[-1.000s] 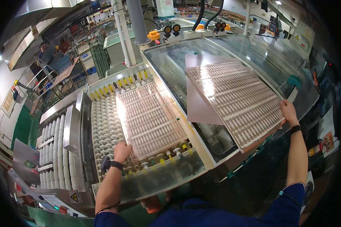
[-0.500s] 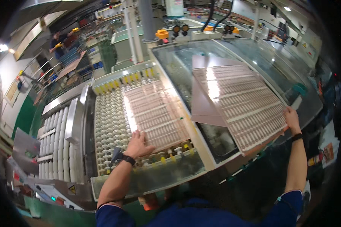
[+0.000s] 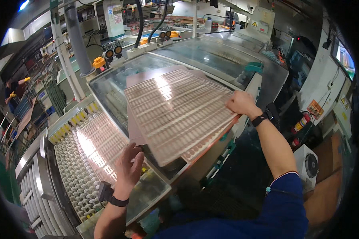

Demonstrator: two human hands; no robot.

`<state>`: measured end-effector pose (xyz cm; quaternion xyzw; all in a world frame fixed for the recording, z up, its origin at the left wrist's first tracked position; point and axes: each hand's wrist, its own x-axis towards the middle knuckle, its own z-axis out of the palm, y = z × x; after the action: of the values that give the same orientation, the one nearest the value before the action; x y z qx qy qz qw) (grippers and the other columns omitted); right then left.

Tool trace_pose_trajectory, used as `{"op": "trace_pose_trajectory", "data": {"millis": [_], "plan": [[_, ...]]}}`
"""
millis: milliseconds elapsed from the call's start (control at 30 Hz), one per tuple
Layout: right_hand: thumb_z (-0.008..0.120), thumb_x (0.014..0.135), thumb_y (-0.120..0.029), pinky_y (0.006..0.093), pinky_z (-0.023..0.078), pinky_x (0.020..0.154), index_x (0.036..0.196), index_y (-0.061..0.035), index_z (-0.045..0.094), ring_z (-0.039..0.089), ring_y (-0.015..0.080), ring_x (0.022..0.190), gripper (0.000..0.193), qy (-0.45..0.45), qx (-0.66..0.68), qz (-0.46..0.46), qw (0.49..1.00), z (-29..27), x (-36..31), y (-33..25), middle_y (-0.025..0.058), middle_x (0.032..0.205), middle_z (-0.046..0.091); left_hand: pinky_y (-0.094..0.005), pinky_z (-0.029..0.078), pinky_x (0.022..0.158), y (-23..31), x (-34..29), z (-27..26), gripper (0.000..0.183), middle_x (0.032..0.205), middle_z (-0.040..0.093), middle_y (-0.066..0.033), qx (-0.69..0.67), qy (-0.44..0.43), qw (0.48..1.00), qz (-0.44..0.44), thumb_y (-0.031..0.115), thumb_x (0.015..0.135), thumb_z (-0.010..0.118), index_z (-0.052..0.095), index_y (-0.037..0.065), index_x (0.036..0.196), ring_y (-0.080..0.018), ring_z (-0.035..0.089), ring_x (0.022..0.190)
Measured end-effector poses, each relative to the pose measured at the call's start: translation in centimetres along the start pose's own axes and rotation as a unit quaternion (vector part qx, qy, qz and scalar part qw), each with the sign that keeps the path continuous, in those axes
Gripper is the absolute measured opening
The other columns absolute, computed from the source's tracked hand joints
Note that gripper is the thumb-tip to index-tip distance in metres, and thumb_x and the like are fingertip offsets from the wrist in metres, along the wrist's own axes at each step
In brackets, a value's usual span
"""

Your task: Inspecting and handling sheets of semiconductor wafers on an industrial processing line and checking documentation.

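My right hand (image 3: 243, 104) is closed on the right corner of a thin patterned copper panel (image 3: 179, 113). This panel lies slanted over a stack, its near edge lifted. Beneath it show a plain brownish sheet (image 3: 135, 127) on the left and another patterned panel (image 3: 207, 140) along the near side. My left hand (image 3: 129, 165) hovers near the held panel's left near corner, thumb and fingers apart, holding nothing. Another patterned copper panel (image 3: 97, 141) rests on the conveyor's wheels (image 3: 70, 171), left of the stack and partly hidden by my left hand.
The stack lies on a machine's transparent cover (image 3: 203, 55). Metal-framed rollers (image 3: 36, 203) stand at the far left. Gauges (image 3: 113, 51) and black hoses (image 3: 139, 24) rise behind. A fire extinguisher (image 3: 301, 122) is on the right. Another person (image 3: 12, 93) works at the far left.
My left hand has left the panel on the wheels and moved right, to the stack. The held panel's near edge is turned and raised by my right hand. The view has swung right.
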<state>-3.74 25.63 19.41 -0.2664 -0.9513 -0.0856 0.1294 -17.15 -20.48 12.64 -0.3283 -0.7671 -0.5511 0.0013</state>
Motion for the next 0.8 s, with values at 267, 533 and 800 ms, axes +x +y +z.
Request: {"op": "trace_pose_trajectory", "data": {"millis": [267,533,800], "plan": [[0.058,0.082,-0.044,0.0465,0.051,0.081,0.098,0.0002,0.069,0.065,0.0405,0.091,0.048,-0.030,0.137,0.111,0.984,0.1,1.6,3.5,0.0225,0.096,0.068,-0.0313,0.051,0.067,1.2,0.7,3.2,0.023,0.093,0.062,-0.0078,-0.383,-0.023,0.893,-0.235,0.010,0.094,0.058,0.057,-0.003,0.112,-0.0171,0.062,0.081],[0.061,0.085,-0.020,0.0442,0.052,0.073,0.090,-0.0072,0.073,0.064,0.0357,0.081,0.018,0.024,0.051,-0.174,0.983,3.5,0.9,9.6,0.0192,0.083,0.067,-0.0254,0.039,0.057,3.5,-0.2,4.6,0.009,0.074,0.054,0.0017,-0.410,-0.030,0.872,-0.266,0.011,0.091,0.060,0.060,0.003,0.090,-0.0095,0.050,0.064],[0.055,0.083,-0.012,0.0459,0.051,0.073,0.093,0.0017,0.067,0.063,0.0385,0.080,0.021,-0.014,-0.172,-0.207,0.963,9.1,5.3,16.2,0.0231,0.089,0.067,-0.0278,0.045,0.063,1.6,-3.0,1.7,0.011,0.081,0.053,-0.0006,-0.388,0.016,0.869,-0.307,0.015,0.092,0.055,0.058,0.007,0.098,-0.0135,0.052,0.072]]}}
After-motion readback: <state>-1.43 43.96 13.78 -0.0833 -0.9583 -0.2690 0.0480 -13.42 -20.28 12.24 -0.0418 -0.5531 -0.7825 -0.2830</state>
